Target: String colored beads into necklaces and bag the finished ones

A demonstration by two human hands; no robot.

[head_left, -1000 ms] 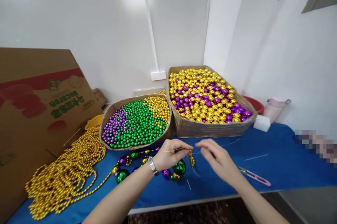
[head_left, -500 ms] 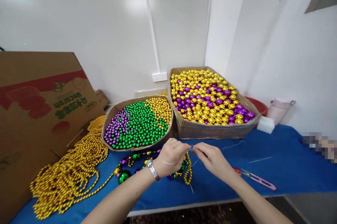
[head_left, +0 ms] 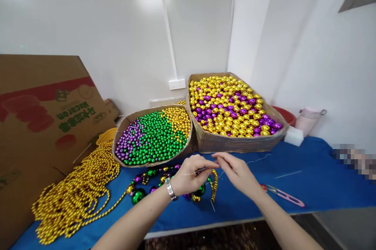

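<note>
My left hand (head_left: pixel 192 173), with a silver watch (head_left: pixel 170 188) at its wrist, is closed with a thin white thread (head_left: pixel 190 173) running across its fingers. The fingertips of my right hand (head_left: pixel 235 169) meet those of the left above the blue cloth; the fingers are bent together, and what lies between them is too small to make out. Under the left hand lies a bead garland (head_left: pixel 138 196) of green, purple and gold balls, partly hidden by that hand. A loop of small gold beads (head_left: pixel 215 185) hangs beside it.
Behind the hands stand a box of small beads (head_left: pixel 117 156) and a box of larger balls (head_left: pixel 235 145). Gold bead strands (head_left: pixel 67 199) pile up at left near a cardboard box (head_left: pixel 44 125). Pink-handled thread snips (head_left: pixel 289 197) and a white block (head_left: pixel 294 135) are at right.
My left fingers have stretched further to the right, and my right fingers have lifted and opened a little over them. The gold bead loop beneath has shifted slightly right.
</note>
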